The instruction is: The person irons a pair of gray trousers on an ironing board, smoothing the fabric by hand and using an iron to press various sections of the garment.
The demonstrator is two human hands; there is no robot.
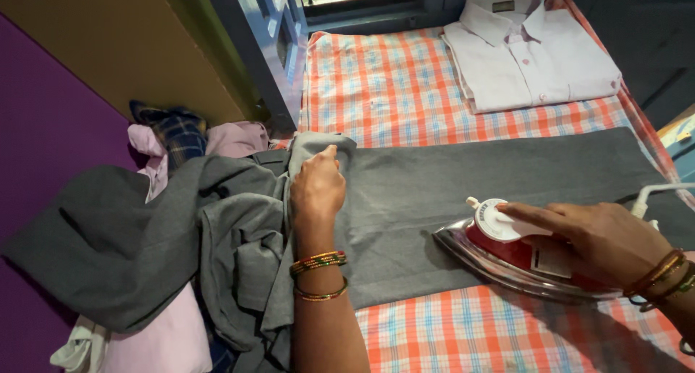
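Observation:
Grey trousers [463, 177] lie spread flat across a checked orange and blue cloth [391, 83]. My right hand [601, 239] grips the handle of a red and white electric iron [507, 253], whose metal soleplate rests on the grey fabric, tip pointing left. My left hand [316, 188], bangles on the wrist, presses down on the bunched waist end of the trousers at the left edge of the cloth. The rest of the grey fabric hangs off in folds to the left.
A folded white shirt [532, 51] lies at the far right of the cloth. A heap of pink, plaid and grey clothes [181, 148] sits to the left against a purple wall [43, 119]. The iron's white cord [662, 190] runs off right.

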